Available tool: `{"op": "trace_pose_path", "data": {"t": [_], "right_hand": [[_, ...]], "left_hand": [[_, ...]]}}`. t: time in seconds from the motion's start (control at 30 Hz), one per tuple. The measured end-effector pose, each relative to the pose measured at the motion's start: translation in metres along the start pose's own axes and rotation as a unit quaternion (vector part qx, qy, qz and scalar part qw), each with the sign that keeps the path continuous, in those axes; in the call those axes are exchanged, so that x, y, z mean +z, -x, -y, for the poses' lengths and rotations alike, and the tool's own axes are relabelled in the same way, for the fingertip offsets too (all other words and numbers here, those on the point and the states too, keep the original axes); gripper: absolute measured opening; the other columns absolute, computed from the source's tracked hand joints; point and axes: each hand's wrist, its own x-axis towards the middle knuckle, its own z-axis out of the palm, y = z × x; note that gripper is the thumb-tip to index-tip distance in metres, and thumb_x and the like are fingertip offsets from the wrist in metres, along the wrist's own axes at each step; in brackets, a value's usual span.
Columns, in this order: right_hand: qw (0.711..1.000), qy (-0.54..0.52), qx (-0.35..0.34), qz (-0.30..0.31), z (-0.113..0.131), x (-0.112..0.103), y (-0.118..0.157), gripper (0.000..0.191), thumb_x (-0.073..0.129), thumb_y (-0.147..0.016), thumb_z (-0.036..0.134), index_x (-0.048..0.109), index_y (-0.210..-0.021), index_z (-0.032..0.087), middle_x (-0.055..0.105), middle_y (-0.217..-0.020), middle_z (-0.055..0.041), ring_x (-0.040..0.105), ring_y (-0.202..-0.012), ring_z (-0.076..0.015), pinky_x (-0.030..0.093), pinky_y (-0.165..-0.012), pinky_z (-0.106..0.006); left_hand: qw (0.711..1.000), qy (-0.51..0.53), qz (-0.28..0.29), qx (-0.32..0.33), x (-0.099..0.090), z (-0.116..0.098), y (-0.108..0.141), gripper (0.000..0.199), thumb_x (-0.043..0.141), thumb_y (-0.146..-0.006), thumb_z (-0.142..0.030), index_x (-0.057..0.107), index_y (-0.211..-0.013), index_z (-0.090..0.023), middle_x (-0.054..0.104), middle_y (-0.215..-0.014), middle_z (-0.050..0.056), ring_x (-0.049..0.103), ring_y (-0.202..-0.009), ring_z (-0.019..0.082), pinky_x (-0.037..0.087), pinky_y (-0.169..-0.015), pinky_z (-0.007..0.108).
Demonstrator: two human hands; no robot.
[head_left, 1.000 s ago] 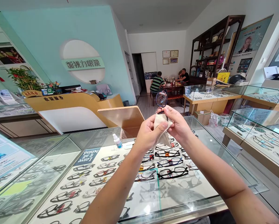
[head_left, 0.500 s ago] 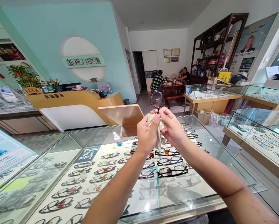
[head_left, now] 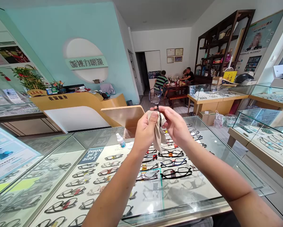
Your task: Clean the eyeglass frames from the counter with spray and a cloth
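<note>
Dark-rimmed eyeglasses (head_left: 155,96) jut above left hand (head_left: 145,130), clasping beige cloth (head_left: 157,138) — and right hand (head_left: 176,126), pinching them. White plastic bottle (head_left: 120,141) stands leftward.

The bare left forearm (head_left: 118,181) and bare right forearm (head_left: 217,171) slant inward; the bare left hand (head_left: 145,129) pinches, thumb uppermost, close beside the bare right hand (head_left: 176,126), fingers curled

A turquoise wall (head_left: 47,28) bearing a sign (head_left: 88,62) rose behind a curved wooden counter (head_left: 89,102), while dark shelving (head_left: 217,45) stood along the white right-hand wall (head_left: 209,22), beyond a glass display case (head_left: 218,97) on grey floor (head_left: 145,101).
</note>
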Motion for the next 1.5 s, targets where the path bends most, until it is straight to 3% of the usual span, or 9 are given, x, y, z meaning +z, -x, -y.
{"op": "trace_pose_path", "data": {"t": [0.1, 0.17, 0.3, 0.53, 0.7, 0.93, 1.17, 1.3, 1.5], "right_hand": [[0.999, 0.008, -0.003, -0.039, 0.004, -0.004, -0.004, 0.027, 0.086, -0.084, 0.048, 0.083, -0.100, 0.027, 0.080, -0.104, -0.0008, 0.054, -0.067, -0.0099, 0.042, -0.053, -0.020], [0.999, -0.001, 0.000, -0.051, 0.006, -0.005, -0.005, 0.026, 0.090, -0.081, 0.046, 0.082, -0.095, 0.025, 0.080, -0.099, -0.0008, 0.058, -0.069, -0.0103, 0.047, -0.058, -0.021], [0.998, -0.039, 0.005, -0.040, 0.010, -0.005, -0.005, 0.026, 0.093, -0.077, 0.042, 0.081, -0.089, 0.023, 0.081, -0.100, -0.0031, 0.069, -0.085, -0.0151, 0.059, -0.080, -0.026], [0.999, -0.036, 0.010, -0.019, 0.009, -0.009, -0.008, 0.019, 0.088, -0.083, 0.040, 0.082, -0.090, 0.024, 0.082, -0.103, -0.0034, 0.069, -0.085, -0.0145, 0.058, -0.079, -0.024], [0.999, -0.029, -0.001, -0.020, 0.007, -0.012, -0.010, 0.017, 0.090, -0.083, 0.039, 0.083, -0.089, 0.025, 0.082, -0.101, -0.0018, 0.068, -0.085, -0.0143, 0.057, -0.079, -0.025], [0.999, -0.029, 0.000, -0.019, 0.004, -0.013, -0.013, 0.027, 0.094, -0.076, 0.045, 0.083, -0.089, 0.024, 0.083, -0.103, -0.0036, 0.072, -0.090, -0.0173, 0.060, -0.085, -0.029], [0.998, -0.051, 0.028, -0.017, 0.005, -0.014, -0.013, 0.032, 0.097, -0.073, 0.045, 0.084, -0.093, 0.024, 0.083, -0.103, -0.0035, 0.072, -0.085, -0.0161, 0.062, -0.080, -0.028], [0.996, -0.061, 0.051, -0.039, 0.006, -0.015, -0.011, 0.033, 0.098, -0.072, 0.041, 0.084, -0.095, 0.022, 0.082, -0.108, -0.0043, 0.072, -0.084, -0.0142, 0.062, -0.074, -0.024], [0.998, -0.054, 0.027, -0.032, -0.001, -0.002, -0.003, 0.029, 0.094, -0.077, 0.045, 0.084, -0.095, 0.024, 0.082, -0.105, -0.0039, 0.072, -0.086, -0.0155, 0.061, -0.079, -0.026]], "left_hand": [[0.998, -0.014, 0.063, -0.010, 0.000, 0.001, 0.000, 0.054, 0.084, -0.087, -0.064, 0.070, -0.113, -0.019, 0.073, -0.094, 0.004, 0.066, -0.081, 0.016, 0.053, -0.072, 0.024], [0.997, -0.020, 0.079, -0.013, 0.000, 0.002, 0.001, 0.054, 0.086, -0.088, -0.059, 0.072, -0.122, -0.020, 0.074, -0.098, 0.003, 0.066, -0.085, 0.016, 0.054, -0.077, 0.025], [0.997, -0.054, 0.047, -0.010, 0.001, 0.003, 0.002, 0.041, 0.089, -0.085, -0.052, 0.081, -0.106, -0.018, 0.075, -0.094, 0.004, 0.065, -0.086, 0.017, 0.052, -0.080, 0.026], [0.997, -0.077, -0.003, 0.005, -0.003, 0.003, 0.000, 0.029, 0.092, -0.083, -0.045, 0.086, -0.095, -0.019, 0.077, -0.091, 0.004, 0.064, -0.083, 0.017, 0.052, -0.078, 0.027], [0.999, -0.025, 0.013, -0.025, -0.006, -0.003, -0.002, 0.037, 0.097, -0.076, -0.044, 0.084, -0.100, -0.018, 0.081, -0.094, 0.006, 0.070, -0.082, 0.018, 0.056, -0.076, 0.028], [0.997, 0.034, 0.034, -0.053, -0.007, -0.004, -0.004, 0.047, 0.099, -0.075, -0.044, 0.077, -0.107, -0.018, 0.074, -0.076, 0.000, 0.068, -0.072, 0.014, 0.055, -0.070, 0.024], [0.997, 0.033, 0.054, -0.047, -0.003, 0.007, -0.004, 0.053, 0.099, -0.075, -0.042, 0.074, -0.117, -0.018, 0.079, -0.089, 0.002, 0.069, -0.075, 0.013, 0.056, -0.072, 0.023], [1.000, 0.010, 0.020, -0.012, 0.005, 0.016, -0.001, 0.050, 0.099, -0.073, -0.045, 0.078, -0.108, -0.017, 0.080, -0.094, 0.004, 0.070, -0.079, 0.016, 0.057, -0.076, 0.026], [0.998, -0.018, -0.043, 0.043, 0.007, 0.021, 0.000, 0.046, 0.095, -0.077, -0.056, 0.077, -0.095, -0.017, 0.073, -0.082, 0.001, 0.063, -0.072, 0.014, 0.052, -0.070, 0.024]]}}
